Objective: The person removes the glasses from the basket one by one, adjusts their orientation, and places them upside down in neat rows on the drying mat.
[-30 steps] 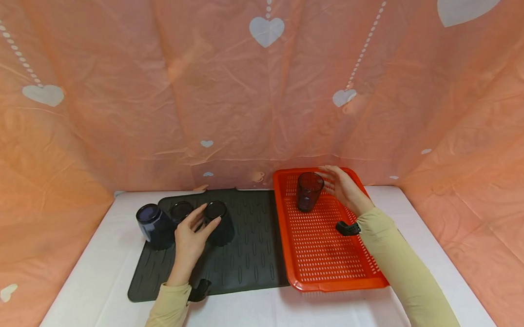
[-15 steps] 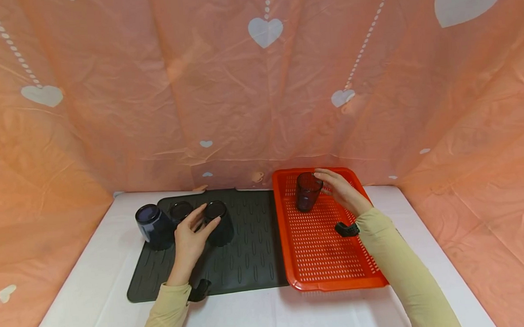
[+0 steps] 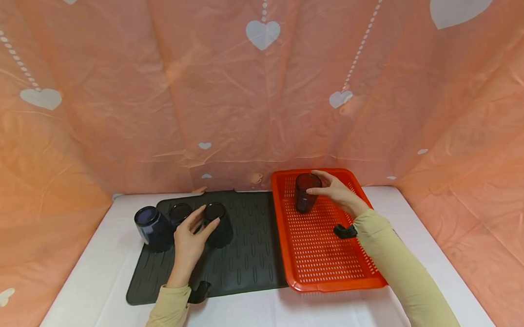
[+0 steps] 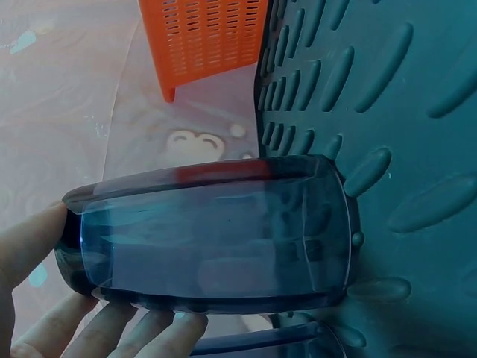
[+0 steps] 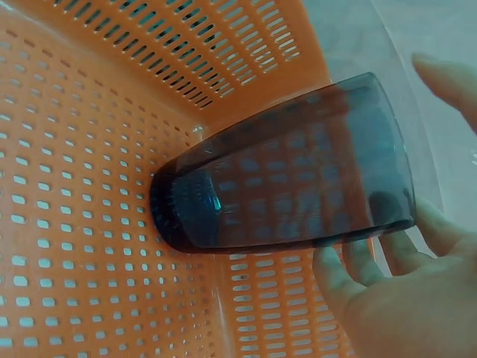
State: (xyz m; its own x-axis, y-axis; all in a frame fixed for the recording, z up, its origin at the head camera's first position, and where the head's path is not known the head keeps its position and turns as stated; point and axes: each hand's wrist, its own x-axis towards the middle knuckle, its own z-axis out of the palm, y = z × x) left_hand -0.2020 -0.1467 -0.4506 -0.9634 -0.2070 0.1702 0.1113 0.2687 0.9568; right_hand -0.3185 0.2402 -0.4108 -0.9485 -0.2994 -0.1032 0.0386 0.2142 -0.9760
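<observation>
On the dark drying mat (image 3: 248, 252), a dark blue glass (image 3: 221, 232) stands upside down. My left hand (image 3: 189, 244) holds it near its raised base, thumb on one side and fingers on the other; the left wrist view shows this grip on the glass (image 4: 216, 239). A tinted drinking glass (image 3: 305, 200) stands upright at the far end of the orange-red basket (image 3: 293, 272). My right hand (image 3: 338, 192) is at its rim. In the right wrist view, fingers (image 5: 343, 280) lie along the side of the glass (image 5: 283, 175), while the thumb stays apart from it.
Two more dark glasses, a blue one (image 3: 154, 231) and one (image 3: 179, 212) partly behind my left hand, stand on the mat's left side. The basket's walls rise around the right glass. A peach curtain (image 3: 224, 111) hangs behind the white table (image 3: 233, 316).
My right hand has moved left, its thumb and fingers coming about the rim of the glass in the basket. My left hand keeps its hold on the blue glass.
</observation>
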